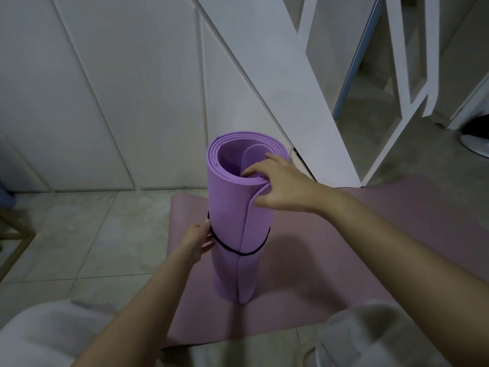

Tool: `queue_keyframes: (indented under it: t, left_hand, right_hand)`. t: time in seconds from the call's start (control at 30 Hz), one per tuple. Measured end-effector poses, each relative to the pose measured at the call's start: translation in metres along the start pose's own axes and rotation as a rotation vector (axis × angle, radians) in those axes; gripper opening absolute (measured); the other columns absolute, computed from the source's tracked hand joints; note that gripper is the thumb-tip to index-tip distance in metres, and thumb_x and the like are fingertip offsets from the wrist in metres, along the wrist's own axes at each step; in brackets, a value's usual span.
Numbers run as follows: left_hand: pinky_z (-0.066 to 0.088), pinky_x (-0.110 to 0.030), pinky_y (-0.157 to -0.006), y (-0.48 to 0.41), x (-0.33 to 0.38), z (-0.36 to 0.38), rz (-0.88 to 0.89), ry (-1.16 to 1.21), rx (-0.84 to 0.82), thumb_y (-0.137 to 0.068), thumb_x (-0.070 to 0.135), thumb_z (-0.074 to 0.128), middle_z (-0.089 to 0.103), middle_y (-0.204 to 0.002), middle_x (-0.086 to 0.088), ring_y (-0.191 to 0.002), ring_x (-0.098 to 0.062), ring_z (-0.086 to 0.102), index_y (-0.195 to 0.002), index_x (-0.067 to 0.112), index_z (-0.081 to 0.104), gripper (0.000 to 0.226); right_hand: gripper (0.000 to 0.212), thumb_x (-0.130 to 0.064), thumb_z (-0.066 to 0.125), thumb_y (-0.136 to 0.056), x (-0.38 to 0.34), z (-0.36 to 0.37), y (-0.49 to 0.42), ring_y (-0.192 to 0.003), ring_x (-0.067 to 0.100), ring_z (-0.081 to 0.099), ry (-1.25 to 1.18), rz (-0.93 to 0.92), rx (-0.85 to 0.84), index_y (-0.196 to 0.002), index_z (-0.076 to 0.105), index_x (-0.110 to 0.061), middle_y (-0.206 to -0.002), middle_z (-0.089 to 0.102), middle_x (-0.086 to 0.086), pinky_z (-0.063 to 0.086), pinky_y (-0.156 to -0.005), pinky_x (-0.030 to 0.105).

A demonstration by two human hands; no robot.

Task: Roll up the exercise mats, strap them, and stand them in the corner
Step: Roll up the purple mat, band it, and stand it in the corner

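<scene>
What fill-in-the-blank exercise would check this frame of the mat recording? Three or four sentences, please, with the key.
1. The rolled purple foam exercise mat stands ____ on the flat pink mat.
2. A thin elastic strap, ____ in colour, circles the roll's middle.
3. The right hand grips the roll's ____ rim, fingers hooked over it.
4. The ____ hand holds the strap at the roll's side.

Missing words: upright; black; top; left.
</scene>
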State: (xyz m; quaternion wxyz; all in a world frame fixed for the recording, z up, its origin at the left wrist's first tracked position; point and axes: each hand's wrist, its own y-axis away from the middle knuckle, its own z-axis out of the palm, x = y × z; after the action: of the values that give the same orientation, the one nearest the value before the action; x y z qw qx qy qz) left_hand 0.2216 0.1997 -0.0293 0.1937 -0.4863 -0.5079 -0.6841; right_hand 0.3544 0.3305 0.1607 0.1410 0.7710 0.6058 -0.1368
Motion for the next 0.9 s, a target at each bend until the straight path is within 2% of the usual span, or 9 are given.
queue_keyframes:
  t: [0.07, 0.13, 0.23, 0.3, 0.5, 0.67, 0.73, 0.8, 0.9]
  left_hand:
    - [0.044, -0.028, -0.067, -0.003, 0.001, 0.007, -0.002, -0.075, -0.017, -0.102, 0.031, 0.037, 0.053, -0.081, -0.002, -0.08, -0.018, 0.052, -0.086, 0.009, 0.053, 0.031]
    - [0.04, -0.029, -0.069, -0.006, 0.001, 0.013, 0.04, -0.208, -0.008, -0.103, 0.023, 0.03, 0.052, -0.082, -0.004, -0.087, -0.023, 0.048, -0.088, 0.01, 0.051, 0.029]
    - [0.031, -0.027, -0.061, -0.012, 0.002, 0.015, 0.209, -0.488, 0.022, -0.097, 0.001, 0.029, 0.05, -0.074, -0.01, -0.082, -0.021, 0.042, -0.07, 0.007, 0.046, 0.033]
    - [0.024, -0.027, -0.052, -0.009, 0.001, 0.012, 0.286, -0.642, 0.02, -0.093, -0.009, 0.032, 0.047, -0.065, -0.008, -0.076, -0.022, 0.04, -0.061, 0.006, 0.044, 0.037]
    - [0.043, -0.035, -0.083, -0.019, -0.025, -0.001, 0.144, -0.887, -0.008, -0.093, -0.001, 0.037, 0.062, -0.111, -0.021, -0.102, -0.033, 0.059, -0.102, -0.007, 0.061, 0.026]
    - [0.038, -0.034, -0.097, -0.01, -0.048, -0.002, 0.024, -0.878, -0.011, -0.097, 0.003, 0.033, 0.051, -0.129, -0.024, -0.118, -0.034, 0.051, -0.121, -0.007, 0.052, 0.032]
    - [0.038, -0.03, -0.084, -0.007, -0.047, 0.0, 0.056, -0.813, -0.045, -0.097, -0.001, 0.033, 0.058, -0.113, -0.022, -0.104, -0.027, 0.054, -0.092, -0.003, 0.059, 0.026]
    - [0.03, -0.028, -0.062, -0.007, -0.045, 0.002, 0.096, -0.725, -0.086, -0.096, -0.003, 0.033, 0.053, -0.079, -0.009, -0.08, -0.018, 0.044, -0.063, 0.011, 0.04, 0.037]
    - [0.033, -0.028, -0.057, -0.007, -0.032, 0.002, 0.086, -0.503, -0.055, -0.1, 0.014, 0.036, 0.047, -0.079, -0.003, -0.074, -0.017, 0.041, -0.08, 0.012, 0.043, 0.022]
  right_hand:
    - [0.064, -0.057, 0.059, -0.082, -0.006, 0.007, -0.003, -0.146, 0.023, 0.007, 0.212, 0.065, -0.005, -0.136, 0.044, -0.025, -0.145, 0.04, -0.001, -0.002, -0.113, 0.062]
    - [0.068, -0.068, 0.051, -0.08, -0.009, 0.016, -0.006, -0.145, 0.025, 0.014, 0.32, 0.085, 0.083, -0.131, 0.048, -0.023, -0.136, 0.049, -0.001, -0.007, -0.11, 0.065]
    - [0.048, -0.062, 0.054, -0.082, -0.007, 0.023, -0.008, -0.122, 0.02, 0.045, 0.337, 0.025, 0.238, -0.104, 0.061, -0.02, -0.1, 0.061, -0.004, -0.008, -0.112, 0.06]
    - [0.043, -0.058, 0.059, -0.081, -0.002, 0.022, -0.01, -0.108, 0.017, 0.05, 0.28, -0.021, 0.276, -0.095, 0.063, -0.018, -0.092, 0.061, -0.004, -0.011, -0.114, 0.054]
    - [0.039, -0.051, 0.069, -0.075, 0.012, 0.014, -0.009, -0.11, 0.013, 0.045, 0.148, -0.174, 0.232, -0.097, 0.068, -0.019, -0.092, 0.057, -0.005, -0.017, -0.113, 0.045]
    - [0.042, -0.051, 0.067, -0.077, 0.018, 0.008, -0.001, -0.112, 0.014, 0.04, 0.203, -0.252, 0.16, -0.1, 0.066, -0.016, -0.094, 0.058, -0.003, -0.015, -0.115, 0.046]
    - [0.043, -0.051, 0.066, -0.077, 0.022, 0.006, 0.002, -0.111, 0.014, 0.038, 0.217, -0.253, 0.16, -0.105, 0.065, -0.018, -0.094, 0.052, -0.006, -0.011, -0.116, 0.046]
    - [0.043, -0.051, 0.067, -0.077, 0.029, 0.005, 0.003, -0.105, 0.011, 0.033, 0.203, -0.231, 0.176, -0.106, 0.065, -0.019, -0.095, 0.048, -0.007, -0.003, -0.117, 0.048]
    - [0.031, -0.05, 0.07, -0.075, 0.04, 0.001, 0.006, -0.097, 0.01, 0.033, 0.155, -0.196, 0.193, -0.089, 0.061, -0.023, -0.089, 0.053, -0.003, 0.012, -0.114, 0.042]
